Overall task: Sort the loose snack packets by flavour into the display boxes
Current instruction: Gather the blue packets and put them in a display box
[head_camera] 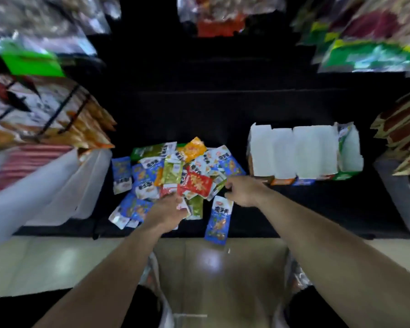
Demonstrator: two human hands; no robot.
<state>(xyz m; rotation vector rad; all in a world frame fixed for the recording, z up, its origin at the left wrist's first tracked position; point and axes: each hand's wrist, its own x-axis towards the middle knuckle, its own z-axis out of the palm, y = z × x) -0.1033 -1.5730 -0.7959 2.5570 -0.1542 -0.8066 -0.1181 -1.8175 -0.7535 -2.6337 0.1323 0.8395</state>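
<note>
Blue, red and green packets (pixel 197 183) lie mixed in one pile beside the display boxes (pixel 315 150), which look empty, so sorting seems barely begun; the left hand (pixel 168 211) and right hand (pixel 243 191) curl over the pile, grip unclear.

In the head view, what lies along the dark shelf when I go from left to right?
Along the shelf: white bin → packet pile → display boxes → grey bin.
</note>
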